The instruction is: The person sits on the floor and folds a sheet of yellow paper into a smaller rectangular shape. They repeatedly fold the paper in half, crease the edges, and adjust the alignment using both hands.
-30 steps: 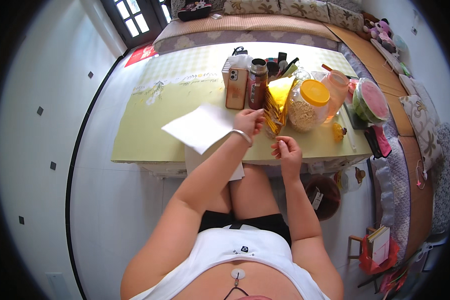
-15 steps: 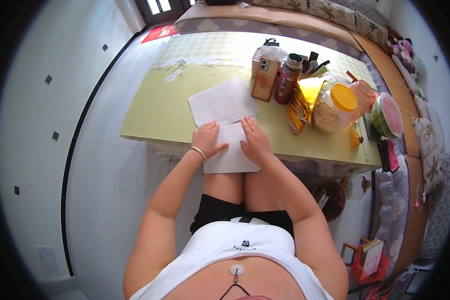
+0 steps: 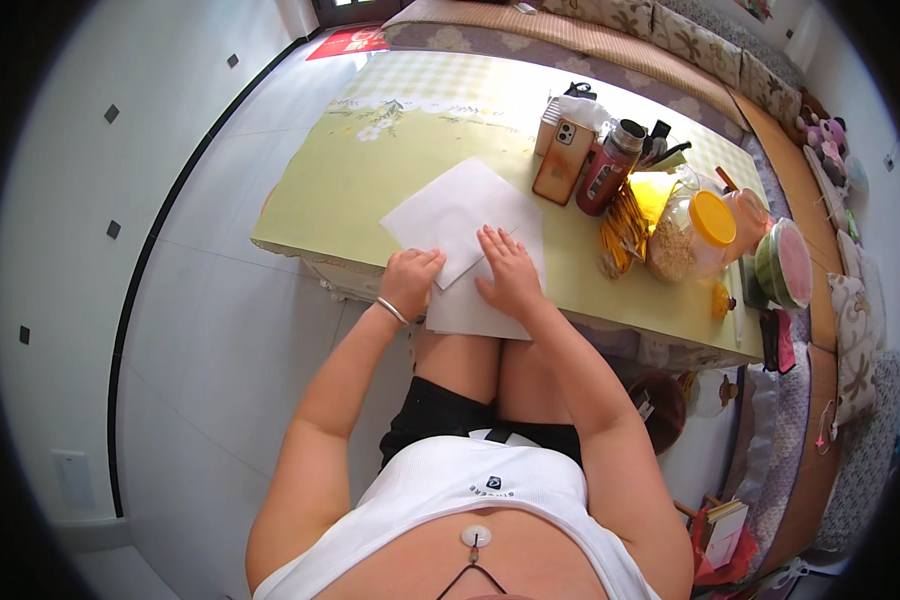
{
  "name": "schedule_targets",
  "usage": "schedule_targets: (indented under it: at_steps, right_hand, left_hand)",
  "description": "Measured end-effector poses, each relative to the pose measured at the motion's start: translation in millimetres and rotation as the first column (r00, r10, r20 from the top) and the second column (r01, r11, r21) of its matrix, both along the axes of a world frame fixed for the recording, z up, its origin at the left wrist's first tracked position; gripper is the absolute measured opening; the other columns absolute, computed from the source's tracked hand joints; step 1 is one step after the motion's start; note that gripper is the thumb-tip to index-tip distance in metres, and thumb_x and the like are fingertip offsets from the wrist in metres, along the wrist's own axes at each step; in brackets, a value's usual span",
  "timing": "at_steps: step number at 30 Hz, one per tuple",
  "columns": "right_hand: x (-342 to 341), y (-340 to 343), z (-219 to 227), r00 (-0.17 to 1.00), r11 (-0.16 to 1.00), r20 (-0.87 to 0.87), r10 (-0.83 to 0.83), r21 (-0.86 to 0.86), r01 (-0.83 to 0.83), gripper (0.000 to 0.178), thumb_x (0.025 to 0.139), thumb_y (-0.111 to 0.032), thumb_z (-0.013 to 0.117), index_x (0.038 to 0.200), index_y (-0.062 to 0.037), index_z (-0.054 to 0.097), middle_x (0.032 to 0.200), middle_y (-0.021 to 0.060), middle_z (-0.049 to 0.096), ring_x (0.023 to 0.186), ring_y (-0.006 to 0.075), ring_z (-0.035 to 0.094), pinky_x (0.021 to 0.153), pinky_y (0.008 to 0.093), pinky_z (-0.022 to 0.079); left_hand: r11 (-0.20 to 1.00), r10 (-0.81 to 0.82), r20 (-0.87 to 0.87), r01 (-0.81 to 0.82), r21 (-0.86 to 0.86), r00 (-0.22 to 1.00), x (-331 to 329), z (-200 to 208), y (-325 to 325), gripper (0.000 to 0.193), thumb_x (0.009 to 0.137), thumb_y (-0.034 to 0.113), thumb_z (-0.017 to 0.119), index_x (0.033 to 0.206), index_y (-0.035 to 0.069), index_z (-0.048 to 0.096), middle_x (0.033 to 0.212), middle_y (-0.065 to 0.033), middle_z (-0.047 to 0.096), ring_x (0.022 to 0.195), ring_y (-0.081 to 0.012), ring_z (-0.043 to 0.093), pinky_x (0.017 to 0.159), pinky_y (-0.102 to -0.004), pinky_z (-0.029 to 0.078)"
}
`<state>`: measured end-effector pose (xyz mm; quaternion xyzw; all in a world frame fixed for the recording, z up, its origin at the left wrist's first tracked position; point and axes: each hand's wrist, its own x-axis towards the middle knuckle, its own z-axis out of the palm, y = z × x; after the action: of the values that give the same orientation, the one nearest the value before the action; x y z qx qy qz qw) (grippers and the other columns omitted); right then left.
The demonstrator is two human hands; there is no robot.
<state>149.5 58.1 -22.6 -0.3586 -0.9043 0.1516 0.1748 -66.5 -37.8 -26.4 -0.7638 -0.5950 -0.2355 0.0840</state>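
Observation:
White paper lies at the near edge of the table, and its lower part hangs past the edge above my thighs. One layer overlaps another, with a pointed corner at the middle. My left hand, wearing a silver bangle, is closed at the paper's left edge, its fingertips and thumb together on it. Flat on the paper's right side rests my right hand, its fingers stretched out and the thumb apart.
On the table's right stand a phone, a dark red flask, gold foil packaging, a yellow-lidded jar and a wrapped watermelon half. A dark red bin stands below. A sofa runs behind.
The paper now sits at a different angle, with its upper layer's corner pointing toward me. My left hand has gone from flat to closed at the edge; my right hand stays flat on the paper.

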Motion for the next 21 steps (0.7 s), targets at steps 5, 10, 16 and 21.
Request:
schedule_targets:
  at_steps: [5, 10, 16, 21]
  right_hand:
    - [-0.4, -6.8, 0.7, 0.994, 0.99, 0.017, 0.111, 0.089, -0.112, 0.09, 0.069, -0.027, 0.076, 0.151, -0.0133, 0.039, 0.157, 0.0088, 0.039, 0.144, 0.038, 0.033, 0.109, 0.0652, 0.03]
    - [-0.1, -2.4, -5.8, 0.991, 0.986, -0.084, 0.102, 0.139, -0.09, 0.068, 0.071, -0.023, 0.078, 0.137, -0.0199, 0.058, 0.148, 0.0071, 0.051, 0.14, 0.0392, 0.041, 0.11, 0.065, 0.029]
    - [56.1, 41.9, -49.3, 0.893, 0.963, -0.389, 0.226, -0.047, -0.265, 0.023, 0.081, -0.011, 0.074, 0.102, -0.0212, 0.077, 0.126, 0.0058, 0.069, 0.136, 0.0331, 0.049, 0.115, 0.0577, 0.026]
    - [49.6, 37.0, -18.7, 0.884, 0.901, -0.386, 0.264, -0.227, -0.368, 0.031, 0.079, 0.005, 0.067, 0.1, -0.015, 0.077, 0.126, 0.0073, 0.069, 0.137, 0.0308, 0.048, 0.119, 0.0477, 0.024]
  left_hand:
    - [0.99, -0.061, 0.124, 0.044, 0.133, 0.99, 8.3, -1.9, -9.4, 0.016, 0.074, 0.006, 0.062, 0.088, 0.011, 0.069, 0.087, -0.0055, 0.07, 0.08, -0.0269, 0.063, 0.073, -0.0421, 0.046]
    - [0.968, -0.159, 0.282, 0.092, 0.235, 0.946, 33.7, 12.6, -7.8, 0.006, 0.071, 0.008, 0.065, 0.072, 0.011, 0.06, 0.067, -0.0075, 0.059, 0.07, -0.0307, 0.059, 0.07, -0.0446, 0.044]
    - [0.973, -0.23, 0.429, 0.192, 0.129, 0.873, 57.3, 32.4, 8.0, 0.042, 0.082, 0.036, 0.072, 0.11, 0.005, 0.071, 0.103, -0.0157, 0.071, 0.104, -0.0352, 0.063, 0.094, -0.0479, 0.046]
    - [0.987, -0.084, 0.468, 0.139, -0.083, 0.88, -12.2, -15.7, 23.2, 0.041, 0.09, 0.034, 0.057, 0.112, 0.003, 0.071, 0.119, -0.0182, 0.069, 0.118, -0.0393, 0.06, 0.106, -0.047, 0.042]
